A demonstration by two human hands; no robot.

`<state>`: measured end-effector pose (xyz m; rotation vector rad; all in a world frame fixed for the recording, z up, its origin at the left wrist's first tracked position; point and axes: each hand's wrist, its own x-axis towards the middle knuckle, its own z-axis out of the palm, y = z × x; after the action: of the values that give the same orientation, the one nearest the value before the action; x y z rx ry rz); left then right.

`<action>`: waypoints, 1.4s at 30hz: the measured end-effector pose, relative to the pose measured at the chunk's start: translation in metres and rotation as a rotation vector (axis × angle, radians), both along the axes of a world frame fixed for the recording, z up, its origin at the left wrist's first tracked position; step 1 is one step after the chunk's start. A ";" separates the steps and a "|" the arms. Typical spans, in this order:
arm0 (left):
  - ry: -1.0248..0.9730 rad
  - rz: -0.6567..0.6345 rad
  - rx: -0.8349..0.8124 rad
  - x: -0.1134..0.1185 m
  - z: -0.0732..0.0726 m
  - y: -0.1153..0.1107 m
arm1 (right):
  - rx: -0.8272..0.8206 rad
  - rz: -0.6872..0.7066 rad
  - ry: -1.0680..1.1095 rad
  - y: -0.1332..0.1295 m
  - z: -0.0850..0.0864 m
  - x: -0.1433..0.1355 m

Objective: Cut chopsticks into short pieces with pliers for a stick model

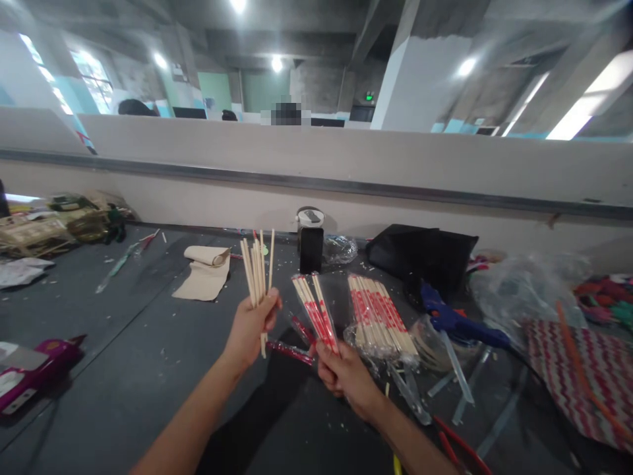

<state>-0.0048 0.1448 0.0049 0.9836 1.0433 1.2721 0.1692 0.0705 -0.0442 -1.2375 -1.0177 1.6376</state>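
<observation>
My left hand [254, 326] is closed round a bunch of bare wooden chopsticks [256, 270], which stand nearly upright above the fist. My right hand [343, 371] grips several wrapped chopsticks [316, 305] in clear sleeves with red print, leaning up to the left. Just right of it lies a row of more wrapped chopsticks [380, 313] in plastic. Between and below the hands, crumpled red-and-clear wrappers [291, 351] rest on the dark table [123, 382].
A blue glue gun [459, 323] with a cable lies on the right, near clear glue sticks [457, 369] and a patterned cloth [568, 376]. A black phone [311, 251] stands at the back. Rolled beige cloth [205, 270] and a purple tool [42, 373] are on the left.
</observation>
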 end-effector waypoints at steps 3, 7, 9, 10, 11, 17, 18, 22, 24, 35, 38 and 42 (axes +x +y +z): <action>-0.050 -0.082 -0.066 0.012 -0.003 -0.003 | 0.020 0.051 -0.076 -0.002 0.000 -0.002; -0.133 -0.093 -0.085 0.011 -0.007 -0.003 | 0.015 0.105 -0.120 -0.003 0.000 -0.006; -0.167 -0.061 -0.061 0.006 -0.007 -0.001 | 0.000 0.079 -0.102 -0.003 -0.001 -0.007; -0.173 -0.044 -0.047 0.004 -0.007 0.000 | -0.003 0.062 -0.092 -0.003 0.000 -0.007; -0.171 -0.024 -0.037 0.002 -0.007 0.001 | -0.006 0.048 -0.079 -0.003 0.000 -0.007; -0.122 0.024 -0.072 0.012 -0.014 -0.011 | -0.036 -0.068 -0.034 -0.004 0.000 -0.009; -0.113 0.004 -0.086 0.018 -0.017 -0.017 | -0.041 -0.083 -0.027 -0.005 0.000 -0.009; -0.010 -0.202 -0.169 0.044 -0.037 -0.041 | -0.042 -0.142 0.015 -0.005 -0.002 -0.012; 0.051 -0.264 -0.169 0.052 -0.044 -0.047 | -0.039 -0.164 0.024 -0.005 -0.003 -0.012; 1.315 -0.017 0.623 -0.015 -0.014 -0.012 | -0.076 -0.136 0.019 0.005 0.001 0.000; 1.599 -0.164 0.703 -0.014 -0.012 -0.012 | -0.060 -0.054 -0.021 0.003 -0.001 0.000; 1.759 -0.129 0.627 -0.021 -0.006 -0.007 | -0.053 -0.005 -0.025 0.005 -0.003 0.005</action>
<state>-0.0254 0.1374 -0.0013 2.7795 1.7520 0.3063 0.1742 0.0751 -0.0474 -1.2979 -0.9913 1.6579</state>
